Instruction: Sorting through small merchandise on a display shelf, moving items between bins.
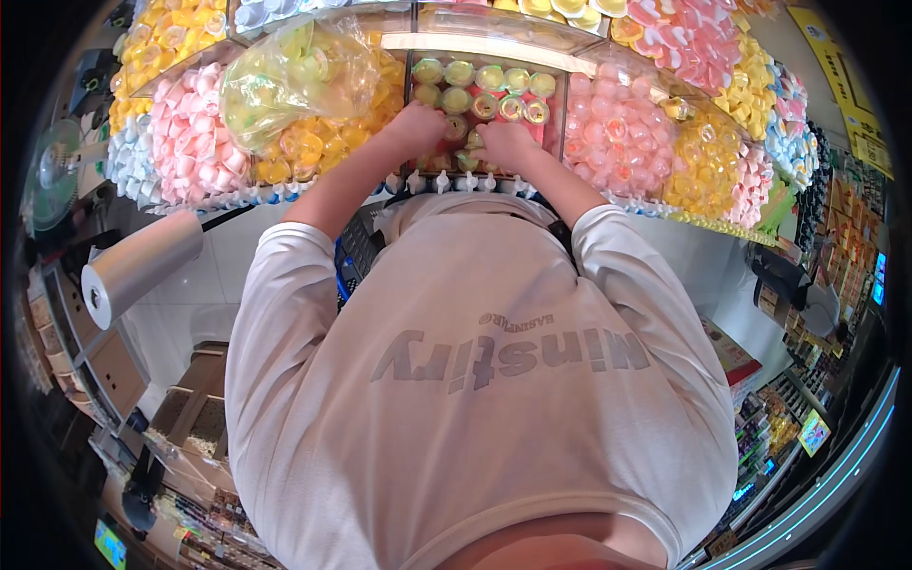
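Small round jelly cups (459, 73) with pale green-yellow tops stand in rows in a clear-walled bin (564, 121). Both hands reach into the near part of this bin. My left hand (422, 130) is at its left side, beside a jelly cup (454, 127); its fingertips are hidden from above. On the right, the fingers of my right hand (507, 146) are bent around another small cup (474, 140). Red shows between the cups on the bin's floor. A clear plastic bag (299, 78) of greenish cups rests on the yellow jelly cups (320, 146) in the bin to the left.
Pink jelly cups (616, 135) fill the bin to the right, and pale pink ones (199, 132) lie far left. White knobs (442, 182) line the stand's front edge. A plastic roll (142, 267) juts out at left. Cardboard boxes (189, 413) stand on the floor behind.
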`<state>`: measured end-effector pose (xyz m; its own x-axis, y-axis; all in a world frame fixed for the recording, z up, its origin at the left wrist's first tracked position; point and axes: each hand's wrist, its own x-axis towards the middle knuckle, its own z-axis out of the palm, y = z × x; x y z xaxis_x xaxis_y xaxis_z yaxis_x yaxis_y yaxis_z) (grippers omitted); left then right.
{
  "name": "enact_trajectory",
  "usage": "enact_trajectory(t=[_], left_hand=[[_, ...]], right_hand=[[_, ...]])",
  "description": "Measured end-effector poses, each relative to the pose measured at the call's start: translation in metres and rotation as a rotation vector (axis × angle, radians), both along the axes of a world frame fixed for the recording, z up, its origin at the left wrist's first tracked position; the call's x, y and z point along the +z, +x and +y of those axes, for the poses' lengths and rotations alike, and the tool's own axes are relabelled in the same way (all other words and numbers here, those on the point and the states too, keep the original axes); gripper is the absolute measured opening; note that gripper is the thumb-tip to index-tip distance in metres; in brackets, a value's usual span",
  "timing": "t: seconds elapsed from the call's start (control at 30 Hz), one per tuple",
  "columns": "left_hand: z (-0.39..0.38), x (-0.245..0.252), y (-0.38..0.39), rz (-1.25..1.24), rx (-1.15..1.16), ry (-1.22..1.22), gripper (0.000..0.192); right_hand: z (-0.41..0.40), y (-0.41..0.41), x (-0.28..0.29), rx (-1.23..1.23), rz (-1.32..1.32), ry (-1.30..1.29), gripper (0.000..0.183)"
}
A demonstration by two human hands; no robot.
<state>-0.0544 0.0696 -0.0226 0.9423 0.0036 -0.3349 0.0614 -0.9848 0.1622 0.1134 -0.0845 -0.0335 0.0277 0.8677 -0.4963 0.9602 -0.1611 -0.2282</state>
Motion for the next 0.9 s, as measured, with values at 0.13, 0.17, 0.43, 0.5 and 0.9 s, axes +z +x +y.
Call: enact_trajectory(t=[0.13, 0.17, 0.43, 0.5, 0.9], left_hand=[[-0.003, -0.007, -0.002, -0.044, 0.018, 0.013, 0.012], [-0.004, -0.008, 0.0, -0.039, 0.02, 0.019, 0.012], [-0.006, 0.002, 0.0, 0.015, 0.03, -0.02, 0.025], [-0.007, -0.006, -0.001, 0.008, 0.032, -0.04, 0.028], [-0.011, -0.005, 0.001, 0.021, 0.064, -0.06, 0.025]], right_hand=[[0.001, 0.003, -0.012, 0.05, -0.012, 0.109, 0.022], [0.002, 0.006, -0.018, 0.043, -0.021, 0.096, 0.021], [-0.005, 0.038, -0.062, -0.366, 0.269, 0.135, 0.025], [-0.006, 0.04, -0.066, -0.608, 0.475, 0.052, 0.024], [-0.006, 0.035, -0.068, -0.689, 0.404, 0.028, 0.021]])
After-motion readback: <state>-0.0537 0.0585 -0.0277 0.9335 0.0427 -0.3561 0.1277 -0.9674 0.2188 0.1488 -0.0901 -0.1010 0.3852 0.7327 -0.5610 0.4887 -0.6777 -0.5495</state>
